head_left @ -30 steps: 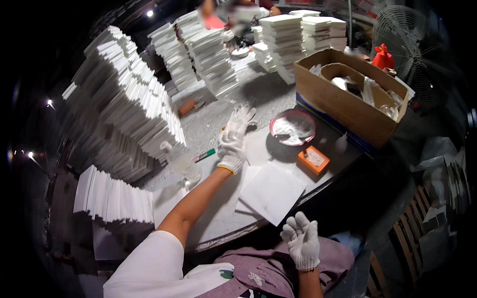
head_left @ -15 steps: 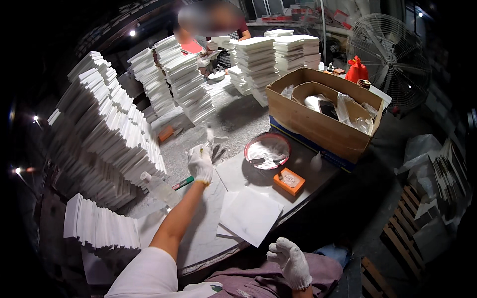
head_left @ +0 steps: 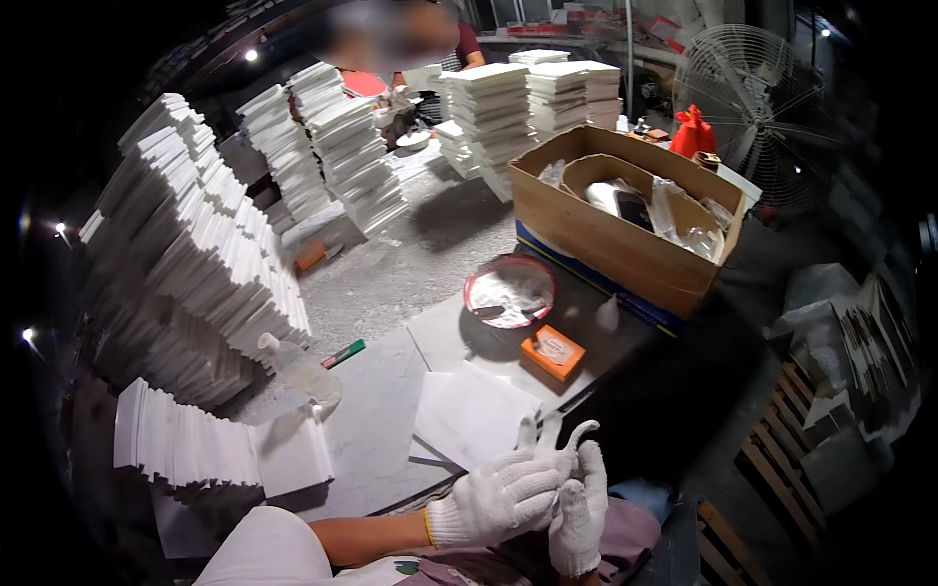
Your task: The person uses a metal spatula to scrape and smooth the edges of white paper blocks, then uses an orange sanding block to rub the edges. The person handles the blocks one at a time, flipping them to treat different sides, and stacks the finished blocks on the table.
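Note:
White knitted gloves cover both my hands, which meet at the lower middle, past the table's near edge. My left hand (head_left: 498,500) reaches across, its fingers closed against the inner side of the other hand. My right hand (head_left: 579,513) stands upright with fingers stretched up and thumb apart. Several pale glove fingertips, one hooked, rise between the two; whose they are, and what lies between the palms, I cannot make out. Just beyond my hands lies a square white tile (head_left: 479,410), overlapping another one.
Tall stacks of white tiles (head_left: 210,220) line the left side. A red-rimmed bowl of white powder (head_left: 510,293), an orange box (head_left: 554,354), a clear bottle (head_left: 308,376) and a green marker (head_left: 344,354) lie on the table (head_left: 366,430). A large carton (head_left: 606,239) stands behind; a person works beyond.
My left arm has drawn back from mid-table, near the marker, and the hand has come over to my right hand. A white shape at its fingertips has gone from that spot.

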